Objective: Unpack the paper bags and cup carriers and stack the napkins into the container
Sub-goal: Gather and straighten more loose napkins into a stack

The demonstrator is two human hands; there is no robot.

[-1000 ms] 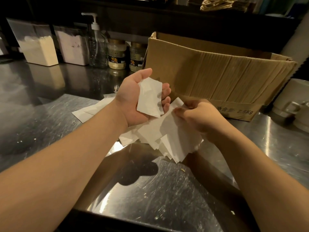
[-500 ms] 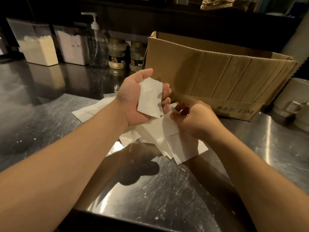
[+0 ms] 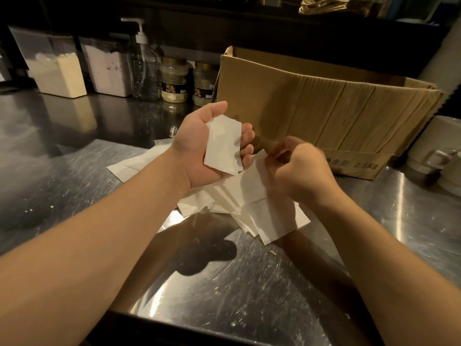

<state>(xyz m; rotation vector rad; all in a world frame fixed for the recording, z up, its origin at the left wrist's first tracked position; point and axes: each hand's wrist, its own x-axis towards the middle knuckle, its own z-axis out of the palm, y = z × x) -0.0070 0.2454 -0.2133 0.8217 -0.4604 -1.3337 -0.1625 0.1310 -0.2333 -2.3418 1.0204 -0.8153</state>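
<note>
Two hands hover over a loose heap of white napkins (image 3: 252, 206) on the steel counter (image 3: 74, 186); my left hand (image 3: 207, 148), palm up, cradles a small stack (image 3: 223, 146), while my right hand (image 3: 296, 171) pinches one sheet from the heap. Flimsy sheets could slip or drag neighbours (several overlap) if I lift fast; the held stack may fan apart.

- Worktop (image 3: 74, 186): stainless steel, glossy, reflective, w/ fine scratches all over.
- Napkins (image 3: 249, 198), centre of frame: thin white paper, matt, smooth.
- Cardboard box (image 3: 324, 113), upper right: brown corrugated card, matt, ribbed & creased.
- Pump bottle (image 3: 146, 68), upper left: clear plastic, shiny.
- Two jars (image 3: 174, 81) beside it: clear, glossy, w/ printed labels.
- Tubs (image 3: 59, 68), upper left: translucent plastic.
</note>
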